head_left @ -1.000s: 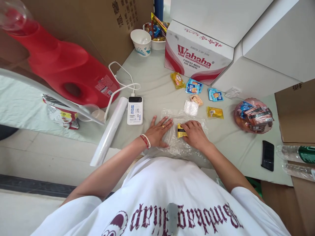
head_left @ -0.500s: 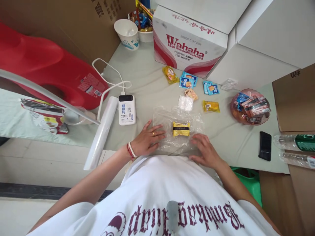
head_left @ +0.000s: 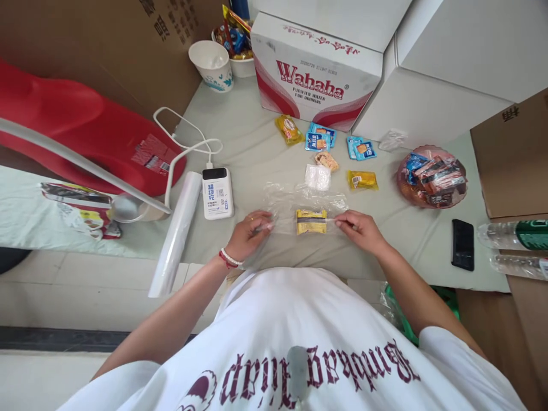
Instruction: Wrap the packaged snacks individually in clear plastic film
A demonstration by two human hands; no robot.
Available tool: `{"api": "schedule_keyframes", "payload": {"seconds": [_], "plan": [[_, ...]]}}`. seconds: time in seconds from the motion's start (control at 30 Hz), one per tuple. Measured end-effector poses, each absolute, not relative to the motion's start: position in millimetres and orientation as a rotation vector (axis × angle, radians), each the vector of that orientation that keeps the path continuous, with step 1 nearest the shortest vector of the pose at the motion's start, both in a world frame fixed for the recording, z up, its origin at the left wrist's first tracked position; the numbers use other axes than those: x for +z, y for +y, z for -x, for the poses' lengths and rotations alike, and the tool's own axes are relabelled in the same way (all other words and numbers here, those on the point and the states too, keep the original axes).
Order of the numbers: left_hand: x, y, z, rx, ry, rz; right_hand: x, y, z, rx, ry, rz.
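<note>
A small yellow snack packet [head_left: 311, 228] with a dark band lies on a crumpled sheet of clear plastic film [head_left: 285, 201] near the table's front edge. The band looks greyer, with film seemingly lying over it. On the left, my left hand [head_left: 250, 234] pinches the film's edge between thumb and fingers. My right hand [head_left: 360, 229] pinches the film on the opposite side, its fingertips close to the packet's right end. Just behind the film lie a white square packet [head_left: 317, 177] and a pinkish wrapped snack [head_left: 327, 160].
Yellow packets [head_left: 362, 180] and blue sachets [head_left: 365, 149] lie farther back. A film roll [head_left: 175, 234] and a white power bank [head_left: 217, 194] with cable are left. To the right are a snack bowl [head_left: 432, 177], a phone [head_left: 463, 245] and bottles. A Wahaba-lettered carton [head_left: 317, 74] stands behind.
Both hands have gone from spread fingers on the film to pinching its sides. The film's near part has been folded up over the yellow packet. The view has shifted slightly.
</note>
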State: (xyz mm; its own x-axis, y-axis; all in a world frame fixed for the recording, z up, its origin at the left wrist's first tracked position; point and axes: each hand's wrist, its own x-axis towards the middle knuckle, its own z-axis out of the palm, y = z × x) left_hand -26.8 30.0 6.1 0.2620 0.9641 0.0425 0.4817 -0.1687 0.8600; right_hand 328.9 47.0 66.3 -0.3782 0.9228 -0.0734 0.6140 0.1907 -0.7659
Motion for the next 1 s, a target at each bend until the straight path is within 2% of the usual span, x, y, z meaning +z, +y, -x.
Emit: {"api": "schedule_keyframes", "payload": {"seconds": [0.13, 0.23, 0.3, 0.4, 0.53, 0.67, 0.8, 0.87, 1.0], "plan": [[5.0, 40.8, 17.3, 1.042, 1.938, -1.677, 48.4, 80.0, -323.0, 0.931, -2.113, 1.682], [11.3, 28.6, 11.6, 1.173, 2.12, -1.764, 48.0, 88.0, -320.9, 0.738, -2.289, 1.85], [19.2, 14.6, 5.1, 1.159, 2.015, -1.934, 57.8, 92.3, -318.7, 0.537, -2.356, 1.885], [31.8, 3.1, -12.6, 0.926, 1.564, -2.196, 75.1, 107.6, -305.4, 0.319, -2.43, 1.712], [41.1, 19.2, -44.7, 0.54, 1.109, -2.292, 77.7, 139.9, -262.9, 0.367, -2.746, 1.271], [38.3, 37.2, -63.1, 0.352, 1.1, -2.355, 62.9, 168.2, -222.9, 0.327, -2.942, 1.286], [33.4, 33.5, -64.4, 0.275, 1.186, -2.481, 61.3, 186.0, -219.1, 0.464, -2.962, 1.388], [33.1, 29.1, -63.8, 0.248, 1.229, -2.537, 69.8, 186.9, -228.3, 0.473, -2.958, 1.265], [35.2, 25.9, -65.0, 0.236, 1.26, -2.592, 94.6, 159.5, -250.5, 0.262, -3.013, 0.967]]}}
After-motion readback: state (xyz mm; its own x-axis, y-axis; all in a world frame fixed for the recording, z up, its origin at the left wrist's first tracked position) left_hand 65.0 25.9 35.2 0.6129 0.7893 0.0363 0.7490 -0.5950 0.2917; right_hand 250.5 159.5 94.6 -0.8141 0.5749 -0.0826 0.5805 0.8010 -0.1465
